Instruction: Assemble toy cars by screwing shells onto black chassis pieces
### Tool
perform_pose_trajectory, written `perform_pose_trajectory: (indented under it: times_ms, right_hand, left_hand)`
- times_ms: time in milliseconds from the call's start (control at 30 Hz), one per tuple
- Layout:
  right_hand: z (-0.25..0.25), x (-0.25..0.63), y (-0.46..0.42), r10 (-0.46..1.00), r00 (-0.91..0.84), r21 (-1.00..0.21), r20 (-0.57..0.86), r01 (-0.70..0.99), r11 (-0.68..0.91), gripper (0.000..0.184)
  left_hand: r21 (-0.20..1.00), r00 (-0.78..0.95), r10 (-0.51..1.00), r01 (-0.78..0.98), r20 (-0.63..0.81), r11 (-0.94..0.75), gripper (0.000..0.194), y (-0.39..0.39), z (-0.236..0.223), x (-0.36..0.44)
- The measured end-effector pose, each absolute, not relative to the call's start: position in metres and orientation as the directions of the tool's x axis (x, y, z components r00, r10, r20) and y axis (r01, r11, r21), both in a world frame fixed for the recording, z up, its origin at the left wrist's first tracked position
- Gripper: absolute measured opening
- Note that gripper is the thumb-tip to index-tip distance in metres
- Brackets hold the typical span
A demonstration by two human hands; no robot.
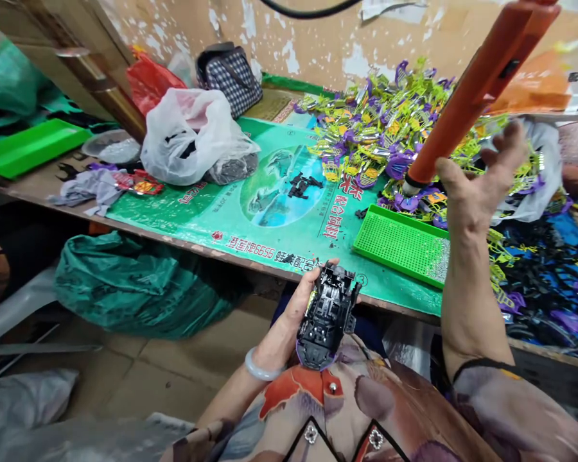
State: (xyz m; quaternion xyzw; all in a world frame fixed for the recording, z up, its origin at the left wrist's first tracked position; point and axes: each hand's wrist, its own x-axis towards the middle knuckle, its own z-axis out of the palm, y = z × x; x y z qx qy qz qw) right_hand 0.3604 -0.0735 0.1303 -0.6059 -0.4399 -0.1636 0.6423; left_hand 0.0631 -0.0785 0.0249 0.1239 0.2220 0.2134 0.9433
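In my left hand (291, 314) is a black plastic toy car body (325, 314) with purple edging, held near my lap with its inner side up. The fingers wrap its left side and are partly hidden beneath it. My right hand (481, 173) is raised over the table with fingers spread and nothing in them. Just left of it, an orange electric screwdriver (476, 96) slants down with its tip low. Whether the thumb touches the screwdriver, I cannot tell. Below stands a green perforated tray (395, 244) with small silver screws (440, 260) at its right end.
A heap of yellow-green and purple plastic parts (366, 135) covers the back right, with black parts (539, 269) at the right. One black part (304, 185) lies on the green sheet (207, 212). A white plastic bag (187, 135) and a checked bag (234, 83) stand at the back left.
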Motion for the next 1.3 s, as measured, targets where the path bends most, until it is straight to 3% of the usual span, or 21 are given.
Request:
perform_pose_trajectory:
  times_ms: [133,233,300,467,667,800,967,1133,1300]
  right_hand:
    - [0.144,0.37,-0.035,0.555,0.525,-0.762,0.645,0.497,0.415,0.064]
    - [0.151,0.37,-0.014,0.61,0.564,-0.829,0.557,0.324,0.457,0.042]
    - [0.152,0.369,-0.006,0.666,0.556,-0.866,0.496,0.264,0.425,0.038]
    - [0.128,0.357,0.005,0.714,0.574,-0.916,0.4,0.279,0.288,0.038]
    - [0.089,0.347,0.014,0.589,0.663,-0.879,0.462,0.432,0.203,0.036]
    - [0.081,0.348,0.017,0.642,0.639,-0.893,0.424,0.413,0.18,0.032]
    - [0.077,0.345,0.019,0.645,0.616,-0.873,0.452,0.453,0.179,0.028]
    - [0.074,0.34,0.019,0.587,0.648,-0.85,0.484,0.507,0.141,0.028]
    - [0.069,0.346,0.023,0.591,0.658,-0.863,0.466,0.486,0.14,0.029]
  left_hand:
    - [0.325,0.804,0.441,-0.326,-0.398,0.888,0.061,-0.081,0.029,0.069]
    - [0.337,0.794,0.424,-0.293,-0.435,0.895,0.061,-0.08,0.032,0.067]
    - [0.347,0.79,0.419,-0.278,-0.447,0.896,0.06,-0.079,0.033,0.065]
    - [0.363,0.781,0.455,-0.312,-0.429,0.878,0.057,-0.083,0.044,0.065]
    - [0.311,0.764,0.455,-0.341,-0.458,0.887,0.051,-0.082,0.045,0.07]
    - [0.223,0.805,0.375,-0.304,-0.46,0.926,0.048,-0.072,0.032,0.079]
    - [0.181,0.791,0.381,-0.335,-0.479,0.924,0.044,-0.072,0.038,0.09]
    - [0.203,0.818,0.358,-0.297,-0.45,0.933,0.051,-0.073,0.028,0.083]
    - [0.306,0.762,0.405,-0.281,-0.506,0.91,0.05,-0.075,0.031,0.08]
